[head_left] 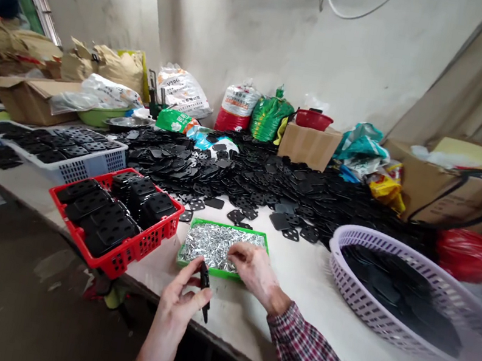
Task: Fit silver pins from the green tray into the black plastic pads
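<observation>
Held on edge between thumb and fingers of my left hand (178, 302) is a flat black plastic plate (204, 288), just in front of a green tray (220, 273). Small silvery metal pins (207, 239) fill that tray. My right hand (253, 270) reaches over its right side, thumb and fingertips pinched together at the pins. Whether a pin is between those fingertips I cannot make out. To the left, a red basket (118, 265) holds stacks of similar black plates (97, 212) with holes in them.
A wide heap of black plates (242, 174) covers the back of the table. At right stands a lilac oval basket (366, 315) with more black pieces. A pale blue basket (91, 164) sits behind the red one. Sacks and a cardboard box (306, 145) line the wall.
</observation>
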